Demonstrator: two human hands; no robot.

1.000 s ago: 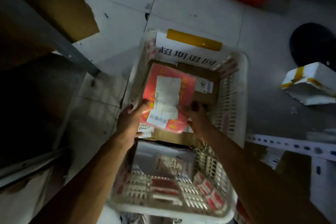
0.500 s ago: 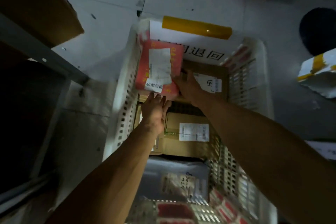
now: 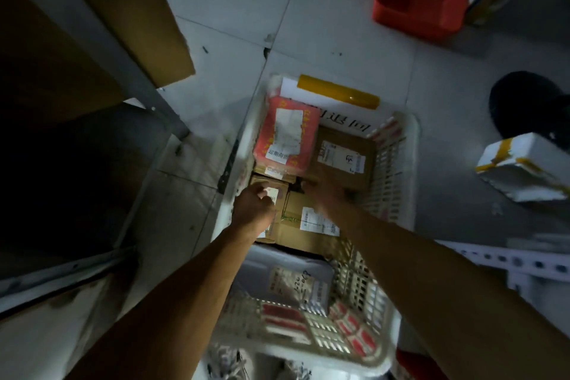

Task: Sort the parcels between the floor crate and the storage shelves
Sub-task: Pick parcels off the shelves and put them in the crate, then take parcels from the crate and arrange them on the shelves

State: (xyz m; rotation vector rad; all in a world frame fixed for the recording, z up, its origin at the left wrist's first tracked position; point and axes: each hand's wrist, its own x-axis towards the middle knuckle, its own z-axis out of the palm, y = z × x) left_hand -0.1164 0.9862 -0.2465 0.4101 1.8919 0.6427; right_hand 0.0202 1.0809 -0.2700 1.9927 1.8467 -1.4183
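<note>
A white slatted floor crate (image 3: 391, 170) holds several parcels. A red parcel (image 3: 285, 136) with a white label leans at its far left corner, free of both hands. Beside it lies a brown box (image 3: 342, 157). My left hand (image 3: 254, 205) reaches down onto a small brown box (image 3: 271, 191) at the crate's left side, fingers curled at its label. My right hand (image 3: 327, 191) is blurred over the middle boxes; its grip cannot be made out. A labelled cardboard box (image 3: 308, 222) lies between my arms. A grey mailer bag (image 3: 287, 281) lies nearer me.
Dark storage shelves with a cardboard box (image 3: 123, 9) stand at the left. A red bin (image 3: 416, 6) sits on the tiled floor far right. A white foam box (image 3: 524, 166) with yellow tape and a perforated metal rail (image 3: 509, 262) lie to the right.
Both hands let go of the red parcel, now leaning at the crate's far left. My left hand dropped to a small brown box; my right hand moved back over the middle boxes.
</note>
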